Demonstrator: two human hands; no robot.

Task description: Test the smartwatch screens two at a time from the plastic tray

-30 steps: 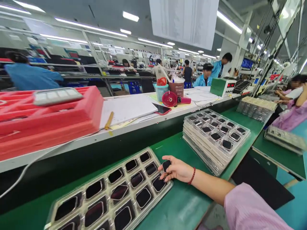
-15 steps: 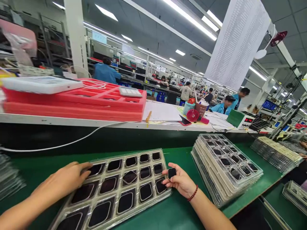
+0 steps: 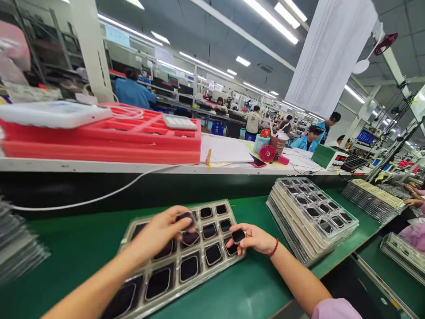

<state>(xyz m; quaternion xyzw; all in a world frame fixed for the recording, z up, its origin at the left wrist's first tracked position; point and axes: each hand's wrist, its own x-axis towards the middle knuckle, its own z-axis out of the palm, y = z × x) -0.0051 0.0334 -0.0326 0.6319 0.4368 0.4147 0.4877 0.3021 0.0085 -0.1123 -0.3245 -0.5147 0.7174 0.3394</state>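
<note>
A clear plastic tray point(image 3: 215, 269) with black rounded-square screens in its compartments lies at a slant on the green bench. Over the tray's back middle is my left hand point(image 3: 168, 228), its thumb and fingers closed on a dark screen point(image 3: 186, 216), slightly smeared by motion. My right hand point(image 3: 257, 239), wearing a red bead bracelet, pinches a small black rounded-square screen point(image 3: 238, 236) above the tray's right end. The two held pieces are apart. My left hand and forearm hide several compartments at the tray's left.
A tall stack of filled trays point(image 3: 312, 217) stands to the right, with another stack point(image 3: 375, 199) beyond it. More trays point(image 3: 20, 243) are at the left edge. The shelf behind bears red foam point(image 3: 149, 148), papers point(image 3: 226, 149) and a small red fan point(image 3: 267, 153). Co-workers sit farther back.
My left hand has moved right from the tray's back left corner to its middle, and a dark screen now shows in its fingers. My right hand still holds its screen. The view has shifted slightly.
</note>
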